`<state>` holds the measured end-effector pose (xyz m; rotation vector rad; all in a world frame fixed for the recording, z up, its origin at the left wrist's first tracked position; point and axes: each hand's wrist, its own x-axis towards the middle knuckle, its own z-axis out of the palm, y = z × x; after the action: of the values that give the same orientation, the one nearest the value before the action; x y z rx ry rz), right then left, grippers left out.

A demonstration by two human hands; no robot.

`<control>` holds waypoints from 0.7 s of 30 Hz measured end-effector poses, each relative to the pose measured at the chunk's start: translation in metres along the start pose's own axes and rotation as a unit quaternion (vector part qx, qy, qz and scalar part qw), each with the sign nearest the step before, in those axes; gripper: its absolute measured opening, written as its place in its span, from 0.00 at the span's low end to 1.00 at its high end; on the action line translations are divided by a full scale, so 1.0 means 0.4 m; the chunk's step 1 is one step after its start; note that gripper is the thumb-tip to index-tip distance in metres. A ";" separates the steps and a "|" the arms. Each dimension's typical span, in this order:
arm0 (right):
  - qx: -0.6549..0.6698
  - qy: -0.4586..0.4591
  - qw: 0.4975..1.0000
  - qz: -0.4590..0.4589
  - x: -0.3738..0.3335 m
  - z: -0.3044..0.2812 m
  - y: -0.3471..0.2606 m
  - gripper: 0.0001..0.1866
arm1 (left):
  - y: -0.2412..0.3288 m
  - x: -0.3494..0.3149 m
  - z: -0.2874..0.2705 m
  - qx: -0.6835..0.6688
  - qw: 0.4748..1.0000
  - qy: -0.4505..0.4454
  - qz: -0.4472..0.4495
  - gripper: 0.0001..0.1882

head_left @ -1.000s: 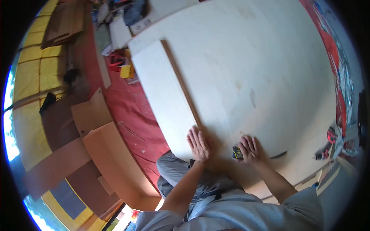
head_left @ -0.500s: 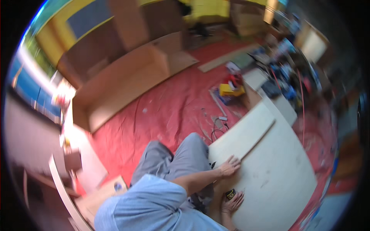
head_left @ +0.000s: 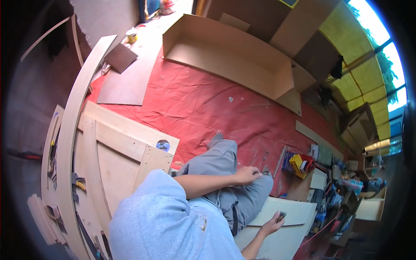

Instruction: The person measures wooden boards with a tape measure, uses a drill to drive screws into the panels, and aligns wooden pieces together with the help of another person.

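My left hand [head_left: 248, 175] is closed above my bent knee, thumb and fingers drawn together. Anything small in its fingertips is too hard to make out. My right hand [head_left: 273, 224] is raised over the pale wooden panel [head_left: 277, 245] on my right side, its fingers wrapped round a small dark tape measure [head_left: 282, 215]. A thin strip [head_left: 291, 225] crosses that panel beside the right hand.
A long open wooden cabinet box [head_left: 229, 54] lies on the red floor sheet [head_left: 197, 93]. To my left are a framed wooden panel [head_left: 117, 149] and a long curved-looking board [head_left: 71, 117]. At the right sit a yellow and red box [head_left: 299, 165] and piled tools [head_left: 336, 201].
The view has swung to the left. Both hands have come up off the pale panel: the left is now over my knee, and the right holds the tape measure raised.
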<state>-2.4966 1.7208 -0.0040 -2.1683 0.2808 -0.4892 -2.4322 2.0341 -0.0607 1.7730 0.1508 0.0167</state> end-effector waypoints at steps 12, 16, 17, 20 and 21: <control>0.070 -0.394 0.916 -0.016 -0.161 0.698 -0.183 0.31 | -0.182 0.043 0.027 -0.551 0.768 0.121 -0.302 0.36; 0.031 -0.309 0.951 -0.003 -0.141 0.651 -0.211 0.34 | -0.193 0.039 0.033 -0.546 0.774 0.086 -0.308 0.35; -0.002 -0.289 0.957 0.010 -0.135 0.643 -0.219 0.36 | -0.196 0.039 0.034 -0.544 0.776 0.080 -0.308 0.35; 0.005 -0.265 0.964 0.025 -0.129 0.637 -0.230 0.38 | -0.193 0.037 0.037 -0.532 0.788 0.066 -0.304 0.35; 0.008 -0.258 0.966 0.029 -0.129 0.640 -0.227 0.38 | -0.189 0.035 0.034 -0.521 0.794 0.070 -0.306 0.35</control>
<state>-2.4276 1.9770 -0.0827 -2.1764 0.0486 0.1153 -2.4239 2.0373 -0.1382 0.5504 0.6808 -0.2039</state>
